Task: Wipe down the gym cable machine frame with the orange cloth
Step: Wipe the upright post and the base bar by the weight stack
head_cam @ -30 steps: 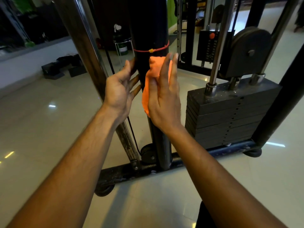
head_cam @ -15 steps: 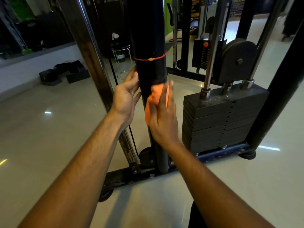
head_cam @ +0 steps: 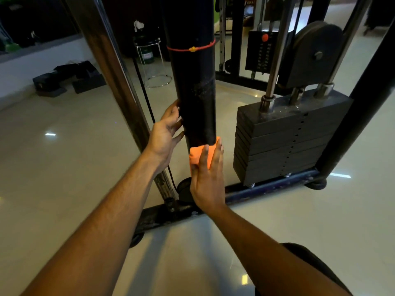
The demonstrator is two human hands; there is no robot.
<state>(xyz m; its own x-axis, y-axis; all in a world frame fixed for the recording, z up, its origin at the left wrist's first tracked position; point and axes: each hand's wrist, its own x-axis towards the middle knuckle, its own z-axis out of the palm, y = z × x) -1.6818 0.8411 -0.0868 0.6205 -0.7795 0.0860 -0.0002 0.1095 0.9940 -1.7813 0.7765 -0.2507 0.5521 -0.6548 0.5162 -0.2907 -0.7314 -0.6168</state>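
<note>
I see the right hand [head_cam: 207, 180] laid flat, fingers straight and close together, pressing the orange cloth [head_cam: 202, 155] against the lower part of the black upright post [head_cam: 193, 92] of the cable machine. The cloth sits folded between palm and post, its top edge showing just above my fingertips. The left hand [head_cam: 164, 135] is spread, fingers loosely extended, touching the left side of the same post a little higher up; it holds nothing. A red cord [head_cam: 191, 48] with a yellow knot circles the post well above both hands. Right of the post stands the weight stack [head_cam: 277, 142], a guide rod [head_cam: 275, 67] rising from its top. A chromed slanted bar [head_cam: 111, 67] runs down behind the left hand to the base rail [head_cam: 267, 188]. Pale glossy floor [head_cam: 64, 167] all around.
</note>
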